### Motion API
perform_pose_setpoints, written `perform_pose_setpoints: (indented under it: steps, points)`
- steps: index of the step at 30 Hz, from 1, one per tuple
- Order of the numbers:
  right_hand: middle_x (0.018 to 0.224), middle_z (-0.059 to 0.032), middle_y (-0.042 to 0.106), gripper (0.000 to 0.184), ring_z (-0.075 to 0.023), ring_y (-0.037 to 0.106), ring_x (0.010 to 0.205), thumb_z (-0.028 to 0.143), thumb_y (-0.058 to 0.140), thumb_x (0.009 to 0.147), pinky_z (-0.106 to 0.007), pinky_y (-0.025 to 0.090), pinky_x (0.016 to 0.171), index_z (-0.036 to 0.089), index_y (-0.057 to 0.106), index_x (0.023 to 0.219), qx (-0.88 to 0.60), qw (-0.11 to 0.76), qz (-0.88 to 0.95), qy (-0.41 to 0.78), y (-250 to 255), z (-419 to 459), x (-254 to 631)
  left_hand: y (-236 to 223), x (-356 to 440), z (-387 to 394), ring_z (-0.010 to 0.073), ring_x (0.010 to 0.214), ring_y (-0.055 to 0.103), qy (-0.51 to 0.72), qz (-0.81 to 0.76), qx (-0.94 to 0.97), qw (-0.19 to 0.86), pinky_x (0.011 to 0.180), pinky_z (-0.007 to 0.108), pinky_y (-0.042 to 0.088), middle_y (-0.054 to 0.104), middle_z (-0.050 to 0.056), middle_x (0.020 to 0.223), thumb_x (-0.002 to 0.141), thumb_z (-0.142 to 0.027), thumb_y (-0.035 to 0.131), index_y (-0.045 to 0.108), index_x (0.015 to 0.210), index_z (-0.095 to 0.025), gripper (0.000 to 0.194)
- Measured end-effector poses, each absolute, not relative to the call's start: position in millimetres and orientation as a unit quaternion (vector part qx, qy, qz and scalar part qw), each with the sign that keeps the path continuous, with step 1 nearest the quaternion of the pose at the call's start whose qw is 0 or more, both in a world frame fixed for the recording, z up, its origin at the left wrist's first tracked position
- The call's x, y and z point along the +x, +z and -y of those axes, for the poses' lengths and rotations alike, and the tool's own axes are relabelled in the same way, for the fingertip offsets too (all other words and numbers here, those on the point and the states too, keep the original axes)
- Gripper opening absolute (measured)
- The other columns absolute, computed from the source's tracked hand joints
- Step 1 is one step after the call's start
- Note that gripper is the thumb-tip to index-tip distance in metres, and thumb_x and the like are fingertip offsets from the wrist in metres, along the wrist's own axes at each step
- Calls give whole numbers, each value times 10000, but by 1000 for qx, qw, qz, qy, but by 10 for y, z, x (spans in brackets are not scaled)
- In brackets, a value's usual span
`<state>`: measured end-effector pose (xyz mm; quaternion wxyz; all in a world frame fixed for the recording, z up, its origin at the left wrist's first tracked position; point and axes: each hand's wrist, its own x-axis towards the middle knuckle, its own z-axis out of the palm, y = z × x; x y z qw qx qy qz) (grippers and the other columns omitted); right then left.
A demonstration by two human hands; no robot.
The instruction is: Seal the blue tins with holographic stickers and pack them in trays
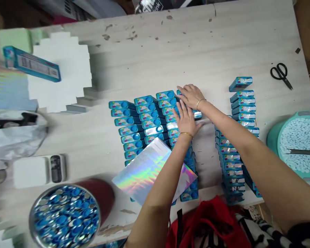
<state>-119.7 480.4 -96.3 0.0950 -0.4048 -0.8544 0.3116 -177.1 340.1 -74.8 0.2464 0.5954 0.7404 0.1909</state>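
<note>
I see a pale, scuffed tabletop (144,62), its middle taken up by rows of small blue boxes (151,107). A second row of blue boxes (246,109) stands to the right, partly blocked by my right forearm. At the upper left is a stack of white card (74,62); below, a red tub (105,196) holds blue-and-silver caps, and a turquoise basin (272,139) of pale pellets sits at the far right. A shiny sheet (142,175) lies across the lower middle boxes, hiding some, with my left forearm over it. My left hand (185,120) and right hand (190,96) are side by side on the middle boxes' upper right, fingers extended; I can't tell how hard they press. One blue carton (36,65) lies on the card, scissors (281,74) near the right edge, tweezers (303,152) on the pellets.
</note>
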Motion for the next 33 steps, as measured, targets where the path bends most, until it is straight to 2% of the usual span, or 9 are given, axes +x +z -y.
perform_pose_setpoints:
  steps: [3,6,17,21,25,27,29,31,33]
  points:
    - [1424,-127,554,718,-344,413,1399,654,121,1027,-574,318,1194,235,514,1458,-416,61,862,283,-970,-4784,-1137,-805,-1775,-3396,373,1599,-11,176,-741,598,248,1251,652,-62,147,250,1692,879,-410,674,348,1562,-48,839]
    - [1379,-147,564,690,-345,439,1347,611,118,1044,-556,376,1137,215,547,1414,-424,46,869,251,-909,-4838,-974,-865,-1689,-3489,364,1597,-15,186,-743,592,253,1257,656,-32,141,253,1692,912,-303,625,341,1564,-51,755]
    - [1378,-165,588,679,-371,465,1348,624,197,1043,-592,377,1108,188,575,1400,-421,69,879,213,-910,-5210,-66,-1149,-1083,-4038,346,1587,-105,242,-620,650,367,1277,600,22,149,281,1686,922,-176,501,313,1539,22,675]
    - [1396,-160,606,669,-378,472,1370,609,223,1048,-662,325,1131,179,582,1413,-437,58,879,179,-794,-5226,349,-1303,-788,-4141,337,1596,-70,288,-543,671,415,1286,533,121,33,254,1706,929,-252,512,243,1578,-43,733]
    - [1389,-177,638,808,-387,446,1422,658,96,1028,-682,255,1165,161,594,1425,-437,33,891,121,-645,-5144,639,-1128,-740,-4001,340,1606,47,296,-470,714,427,1272,582,147,23,153,1732,962,-477,491,202,1609,-196,763]
    - [1499,-235,538,992,-407,367,1486,730,-22,964,-646,180,1200,90,515,1499,-456,71,884,81,-596,-5044,665,-869,-1010,-3815,337,1598,136,290,-467,728,408,1264,600,166,109,101,1733,956,-560,491,251,1593,-271,740]
    - [1562,-242,462,1046,-403,318,1517,796,15,924,-606,179,1206,69,419,1559,-484,131,863,63,-554,-4853,577,-537,-1510,-3514,305,1560,276,285,-485,733,382,1256,537,249,282,82,1687,963,-588,470,357,1545,-286,665]
    - [1558,-242,465,1034,-402,313,1519,808,70,926,-587,215,1215,70,440,1549,-500,184,843,74,-498,-4538,363,-225,-2151,-3095,276,1446,458,264,-534,720,356,1218,456,343,507,107,1535,987,-558,435,478,1464,-241,575]
    - [1541,-225,489,934,-374,314,1525,757,105,964,-577,275,1212,117,489,1524,-487,216,839,110,-431,-4119,27,-40,-2787,-2623,268,1284,585,223,-626,675,319,1131,423,433,618,129,1377,999,-526,420,541,1397,-211,522]
